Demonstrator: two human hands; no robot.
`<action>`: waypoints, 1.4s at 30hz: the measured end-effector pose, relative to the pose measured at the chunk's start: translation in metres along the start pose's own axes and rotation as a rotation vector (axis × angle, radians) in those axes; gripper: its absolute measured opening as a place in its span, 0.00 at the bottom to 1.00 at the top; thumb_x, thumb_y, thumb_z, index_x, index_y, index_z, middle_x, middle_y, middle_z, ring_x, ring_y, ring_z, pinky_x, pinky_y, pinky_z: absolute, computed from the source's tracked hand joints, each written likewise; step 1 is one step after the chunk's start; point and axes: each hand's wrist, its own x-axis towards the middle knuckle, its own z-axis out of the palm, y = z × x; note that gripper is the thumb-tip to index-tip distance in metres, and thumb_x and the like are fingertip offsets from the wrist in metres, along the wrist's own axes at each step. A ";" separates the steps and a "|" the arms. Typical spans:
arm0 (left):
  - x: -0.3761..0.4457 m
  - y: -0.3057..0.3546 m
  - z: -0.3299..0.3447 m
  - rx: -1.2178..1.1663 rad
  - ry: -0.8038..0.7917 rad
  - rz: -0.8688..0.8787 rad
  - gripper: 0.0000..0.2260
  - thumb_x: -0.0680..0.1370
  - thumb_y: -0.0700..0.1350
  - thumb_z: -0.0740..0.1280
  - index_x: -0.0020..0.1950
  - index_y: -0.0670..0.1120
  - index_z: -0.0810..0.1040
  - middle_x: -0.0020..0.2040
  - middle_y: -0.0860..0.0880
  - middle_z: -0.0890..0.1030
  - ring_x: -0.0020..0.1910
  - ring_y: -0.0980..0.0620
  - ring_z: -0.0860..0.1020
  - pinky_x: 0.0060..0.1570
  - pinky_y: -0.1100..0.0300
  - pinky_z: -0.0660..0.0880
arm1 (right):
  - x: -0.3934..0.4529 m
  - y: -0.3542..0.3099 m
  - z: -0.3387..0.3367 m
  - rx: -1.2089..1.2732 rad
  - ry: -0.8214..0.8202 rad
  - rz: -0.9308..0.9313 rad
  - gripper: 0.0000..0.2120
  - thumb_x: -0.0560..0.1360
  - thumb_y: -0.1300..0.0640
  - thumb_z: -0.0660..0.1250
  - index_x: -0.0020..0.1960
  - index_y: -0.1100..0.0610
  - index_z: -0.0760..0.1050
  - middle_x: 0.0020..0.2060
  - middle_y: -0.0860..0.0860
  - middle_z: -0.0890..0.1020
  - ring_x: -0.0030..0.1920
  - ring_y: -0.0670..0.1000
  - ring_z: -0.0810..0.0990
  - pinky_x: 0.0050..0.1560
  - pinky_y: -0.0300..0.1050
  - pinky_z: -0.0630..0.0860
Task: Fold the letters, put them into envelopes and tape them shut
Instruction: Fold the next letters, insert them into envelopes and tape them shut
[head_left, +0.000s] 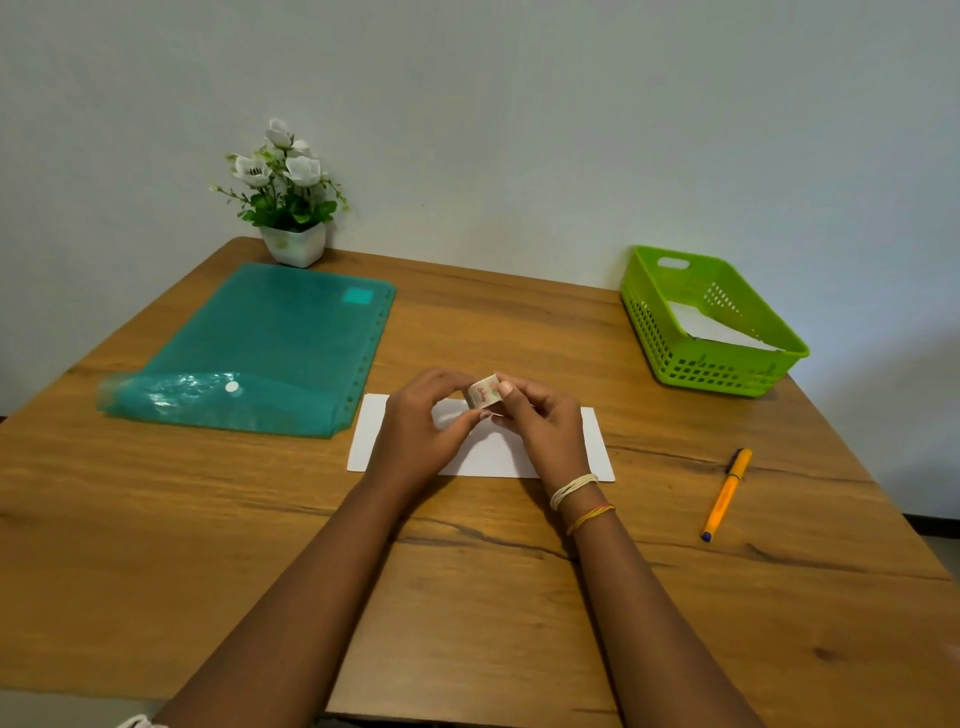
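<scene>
A white envelope (488, 452) lies flat on the wooden table (467, 597) in the middle, partly covered by both hands. Just above it I hold a small roll of patterned tape (483, 396). My left hand (421, 426) pinches the roll from the left, thumb underneath and fingers curled over the top. My right hand (540, 421) grips it from the right, thumb on the roll's face. Whether any tape is pulled off the roll cannot be seen.
A teal plastic folder (260, 348) lies at the left, a potted white flower (285, 208) behind it. A green basket (711, 322) holding white paper stands at the back right. An orange pen (727, 493) lies right of the envelope.
</scene>
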 end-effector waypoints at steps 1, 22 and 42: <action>0.000 0.000 0.000 0.006 -0.003 -0.008 0.14 0.73 0.44 0.74 0.58 0.48 0.81 0.53 0.54 0.81 0.53 0.61 0.76 0.50 0.74 0.70 | 0.000 0.001 -0.001 -0.052 0.009 -0.027 0.09 0.77 0.60 0.66 0.56 0.58 0.81 0.51 0.56 0.84 0.52 0.48 0.83 0.53 0.46 0.79; -0.001 -0.002 0.000 -0.022 0.011 0.023 0.14 0.72 0.46 0.75 0.56 0.51 0.81 0.51 0.57 0.81 0.52 0.61 0.77 0.50 0.66 0.74 | 0.000 -0.002 -0.002 0.171 -0.055 0.114 0.08 0.74 0.63 0.70 0.52 0.57 0.81 0.46 0.55 0.85 0.47 0.51 0.84 0.45 0.40 0.80; -0.002 -0.001 0.000 0.014 0.015 -0.006 0.13 0.70 0.42 0.75 0.54 0.49 0.84 0.49 0.54 0.84 0.50 0.57 0.78 0.49 0.61 0.74 | -0.007 -0.001 0.005 -0.362 0.051 -0.200 0.12 0.68 0.55 0.76 0.50 0.52 0.82 0.45 0.45 0.84 0.46 0.41 0.82 0.47 0.34 0.78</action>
